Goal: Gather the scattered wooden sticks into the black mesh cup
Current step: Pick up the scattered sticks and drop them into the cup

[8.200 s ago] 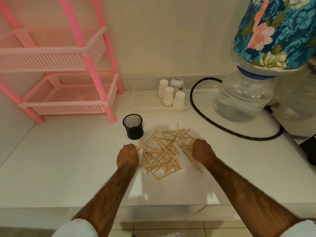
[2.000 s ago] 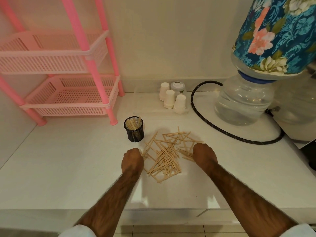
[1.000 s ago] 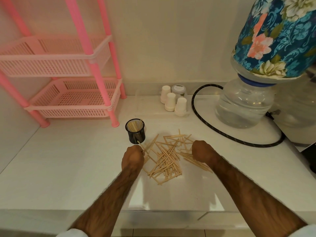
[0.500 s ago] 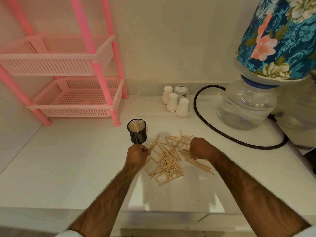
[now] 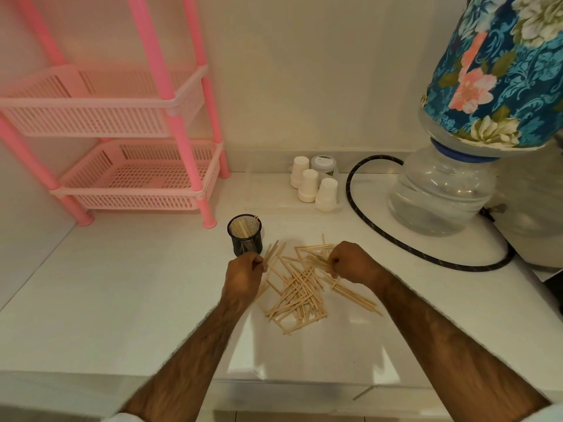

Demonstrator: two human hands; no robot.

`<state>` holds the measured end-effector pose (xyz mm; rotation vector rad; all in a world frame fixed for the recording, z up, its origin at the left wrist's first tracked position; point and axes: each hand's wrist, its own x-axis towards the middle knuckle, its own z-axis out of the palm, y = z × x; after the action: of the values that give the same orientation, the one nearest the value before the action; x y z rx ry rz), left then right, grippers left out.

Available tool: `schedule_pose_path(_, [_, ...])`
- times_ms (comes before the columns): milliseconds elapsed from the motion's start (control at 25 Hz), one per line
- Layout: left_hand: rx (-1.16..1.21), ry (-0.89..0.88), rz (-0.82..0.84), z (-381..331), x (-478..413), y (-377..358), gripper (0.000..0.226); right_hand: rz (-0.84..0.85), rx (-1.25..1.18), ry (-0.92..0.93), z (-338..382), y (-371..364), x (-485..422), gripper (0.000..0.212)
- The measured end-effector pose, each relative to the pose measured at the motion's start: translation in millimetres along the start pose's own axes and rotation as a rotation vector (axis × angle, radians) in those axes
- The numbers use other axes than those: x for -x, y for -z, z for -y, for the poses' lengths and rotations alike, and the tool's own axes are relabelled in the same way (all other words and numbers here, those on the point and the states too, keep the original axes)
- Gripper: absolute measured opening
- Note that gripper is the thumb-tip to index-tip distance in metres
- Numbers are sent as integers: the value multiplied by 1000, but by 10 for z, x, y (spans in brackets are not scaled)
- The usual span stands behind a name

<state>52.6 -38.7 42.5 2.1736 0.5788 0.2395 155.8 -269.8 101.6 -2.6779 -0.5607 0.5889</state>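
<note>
Item: black mesh cup (image 5: 244, 235), upright on white tabletop (image 5: 122, 284), mid-depth, well in from the front edge; already part-filled w/ sticks standing in it.
Item: loose wooden sticks (image 5: 297, 292), criss-crossed heap just right of cup, toward the front edge. Long axes mixed, most run diagonal.
Left hand (image 5: 243, 277): curled, pinching a few sticks at the fingertips, stick ends poking up-right. Sits just in front of cup, nearly touching its base. Nearer hand to cup by far.
Right hand (image 5: 350, 263): closed on a small bundle at the heap's right side; the bundle's long axis slants down-right toward the front edge.
Key relation: cup lies straight beyond left hand, so prob. a short lift and tip upright is needed.
Change vs half a sec ago: left hand closer to cup; right bundle more gathered. Vs the earliest frame: cup was empty, heap bigger.
</note>
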Motion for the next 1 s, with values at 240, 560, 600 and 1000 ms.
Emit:
schedule_pose_path(240, [68,-2,-34,-24,-19,108,26,24,-269,-35,153,-53,-86,19])
schedule_pose_path(560, [269,55,-141,-62,-303,478,25,-35,-980,59,736,30,-325,12])
schedule_pose_path(600, [299,54,-170,-84,-384,554,23,-45,-1000,92,850,55,-388,14])
schedule_pose_path(1000, [392,36,-231,-260,-976,817,14,-149,-1056,136,1605,-15,-1083,11])
